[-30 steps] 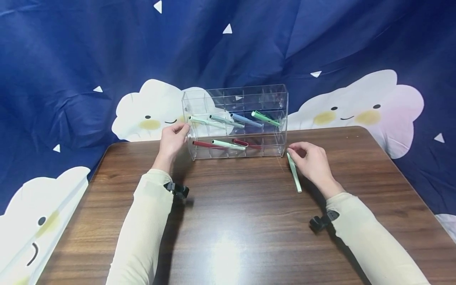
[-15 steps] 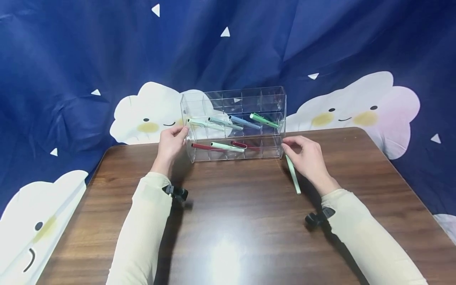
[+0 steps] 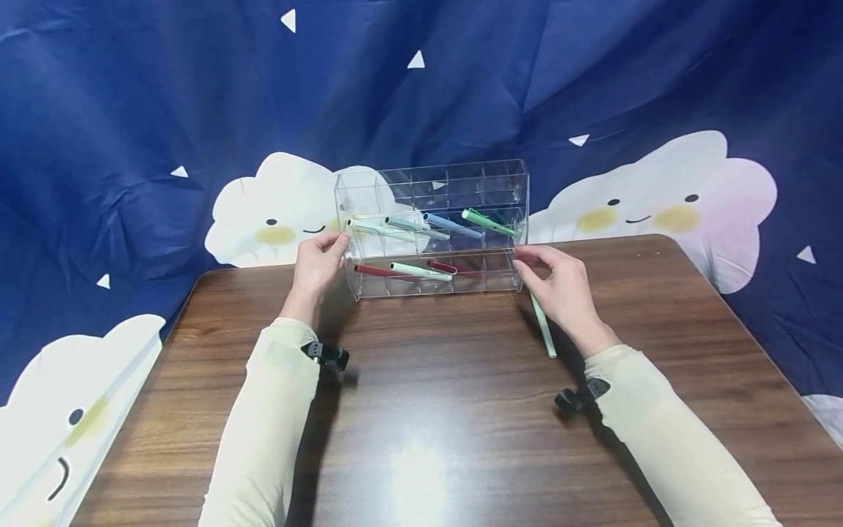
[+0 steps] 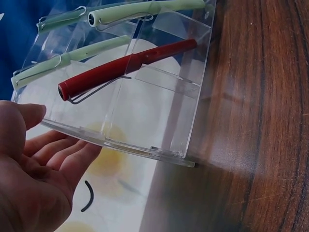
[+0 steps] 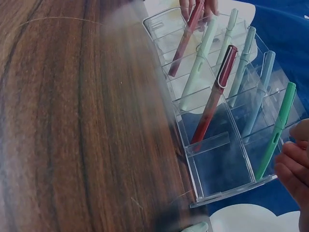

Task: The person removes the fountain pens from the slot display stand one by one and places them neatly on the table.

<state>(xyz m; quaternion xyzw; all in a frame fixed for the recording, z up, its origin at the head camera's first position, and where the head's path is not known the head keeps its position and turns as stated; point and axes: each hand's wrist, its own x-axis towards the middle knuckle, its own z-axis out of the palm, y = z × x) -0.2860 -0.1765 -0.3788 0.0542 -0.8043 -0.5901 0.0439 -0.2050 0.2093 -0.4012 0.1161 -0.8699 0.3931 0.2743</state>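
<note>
A clear acrylic pen rack (image 3: 431,291) stands at the back of the table, with several capped pens leaning in its compartments. My left hand (image 3: 316,267) grips the rack's left side; in the left wrist view the thumb of that hand (image 4: 34,169) is over the edge, fingers behind. On the right side, my right hand (image 3: 558,285) pinches the rack's edge, its fingertips close to the green pen (image 5: 280,123) in the right wrist view. A pale green pen (image 3: 543,329) lies on the table beneath my right hand, its far end hidden by it.
Green and blue pens, including a blue pen (image 3: 453,225), sit in the middle tier. The lower tier has a red pen (image 4: 120,70), another dark red pen (image 5: 217,92) and a mint pen (image 3: 421,272). Behind the wooden table (image 3: 408,380) hangs a blue curtain (image 3: 421,95) with clouds.
My right hand has moved left from the loose pale green pen to the rack's right side. My left hand keeps its place on the left side. The head view has shifted slightly.
</note>
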